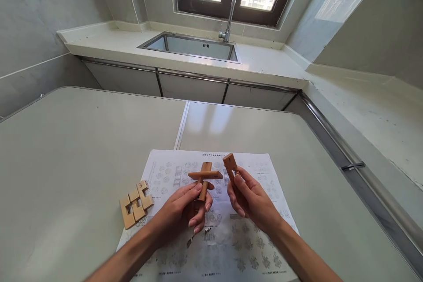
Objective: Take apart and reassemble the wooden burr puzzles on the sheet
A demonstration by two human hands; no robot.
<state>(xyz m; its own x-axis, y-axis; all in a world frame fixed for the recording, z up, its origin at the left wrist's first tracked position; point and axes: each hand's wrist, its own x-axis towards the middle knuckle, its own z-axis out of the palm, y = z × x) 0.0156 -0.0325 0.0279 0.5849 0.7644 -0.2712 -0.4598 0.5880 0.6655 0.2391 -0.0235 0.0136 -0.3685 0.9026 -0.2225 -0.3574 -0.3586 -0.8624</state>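
Observation:
My left hand (190, 207) is closed around crossed wooden puzzle pieces (205, 175), one lying across another above the fingers. Between the thumb and fingers of my right hand (247, 194) is a single wooden puzzle piece (230, 163), a notched bar with a dark mark near its top. The two hands are apart, both above a printed instruction sheet (261, 238) covered with small diagrams. To the left, other notched wooden pieces (128, 216) lie together, partly on the sheet's edge; one bears a number that looks like 3.
The sheet lies on a pale table (82, 150) with a seam (182, 125) running away from me. Beyond it stands a counter (109, 46) with a sink (198, 44) and a tall faucet (228, 9) under a window. Another counter (373, 110) runs along the right.

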